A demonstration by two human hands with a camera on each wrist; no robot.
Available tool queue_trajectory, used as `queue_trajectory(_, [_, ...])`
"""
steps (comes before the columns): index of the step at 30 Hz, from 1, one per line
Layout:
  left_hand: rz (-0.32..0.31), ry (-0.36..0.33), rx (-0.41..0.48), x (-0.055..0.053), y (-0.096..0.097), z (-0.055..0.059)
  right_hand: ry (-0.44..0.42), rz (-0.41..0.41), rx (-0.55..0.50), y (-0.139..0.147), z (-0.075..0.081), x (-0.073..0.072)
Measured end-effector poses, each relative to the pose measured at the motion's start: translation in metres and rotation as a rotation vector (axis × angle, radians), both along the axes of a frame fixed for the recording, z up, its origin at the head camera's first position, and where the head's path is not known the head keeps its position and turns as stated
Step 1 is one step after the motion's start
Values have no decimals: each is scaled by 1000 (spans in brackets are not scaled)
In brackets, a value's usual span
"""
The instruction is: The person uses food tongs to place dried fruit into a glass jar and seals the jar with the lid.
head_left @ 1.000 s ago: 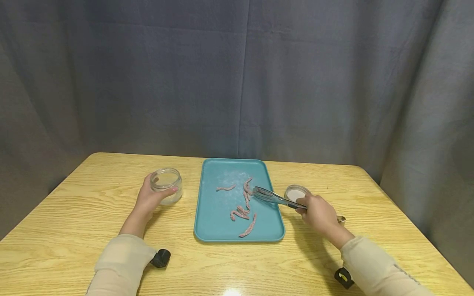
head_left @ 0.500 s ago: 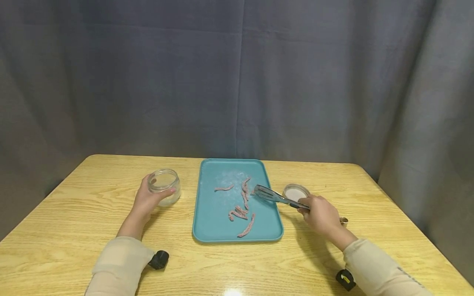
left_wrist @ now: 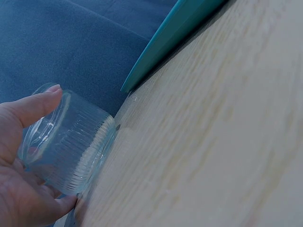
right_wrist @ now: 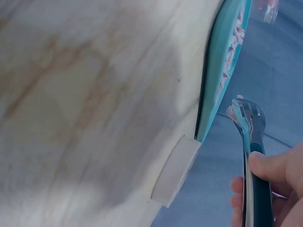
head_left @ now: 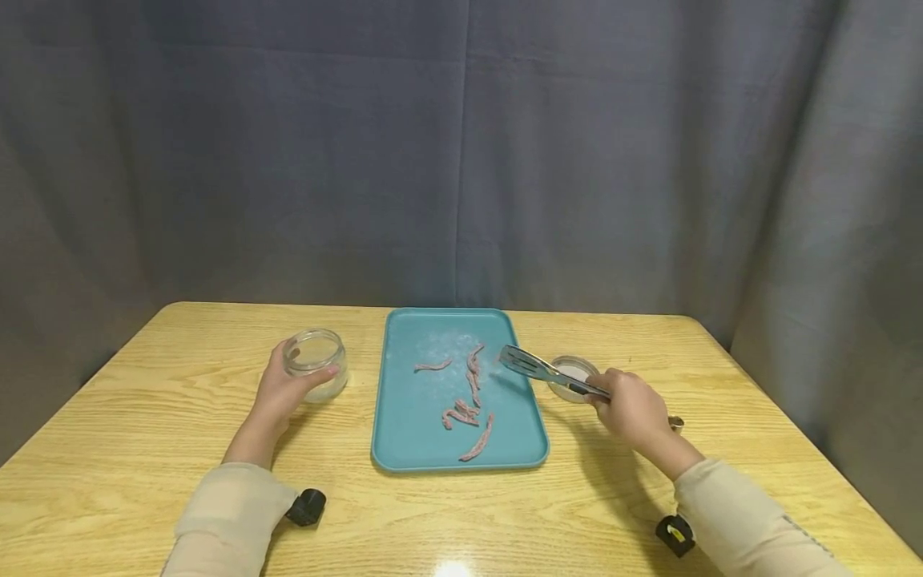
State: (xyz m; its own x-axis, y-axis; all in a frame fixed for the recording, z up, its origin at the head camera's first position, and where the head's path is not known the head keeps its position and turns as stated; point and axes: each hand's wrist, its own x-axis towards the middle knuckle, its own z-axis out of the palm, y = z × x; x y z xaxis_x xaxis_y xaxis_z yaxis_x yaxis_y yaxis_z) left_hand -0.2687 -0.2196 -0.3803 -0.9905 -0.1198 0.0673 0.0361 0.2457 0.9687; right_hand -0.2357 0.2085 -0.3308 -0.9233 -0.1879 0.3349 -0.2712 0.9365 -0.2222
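Observation:
My left hand (head_left: 277,393) grips a clear glass jar (head_left: 330,388) around its side, thumb near the rim. The jar stands upright and lidless on the table, left of the tray; ribbed glass shows in the left wrist view. In my right hand (head_left: 633,410) is a pair of metal tongs (head_left: 551,374) with dark grips, squeezed together. Their slotted tips pinch a small pink meat strip (right_wrist: 232,113) and hover over the tray's right side. Several more pink meat strips (head_left: 473,375) lie scattered on the teal tray (head_left: 404,447).
A round lid (head_left: 574,367) with a white inside lies right of the tray, partly behind the tongs. Whitish residue marks the tray's surface. The wooden table (head_left: 144,457) ends at a grey curtain (head_left: 324,160) behind.
The tongs have risen off the tray and shifted slightly away from the strips, carrying the small piece. My left hand stays on the jar. The head view has turned a little right.

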Motion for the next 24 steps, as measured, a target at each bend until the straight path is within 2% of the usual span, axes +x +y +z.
queue_trajectory(24, [5, 5, -1, 1, 1, 1, 62, -24, -55, -10, 38, -11])
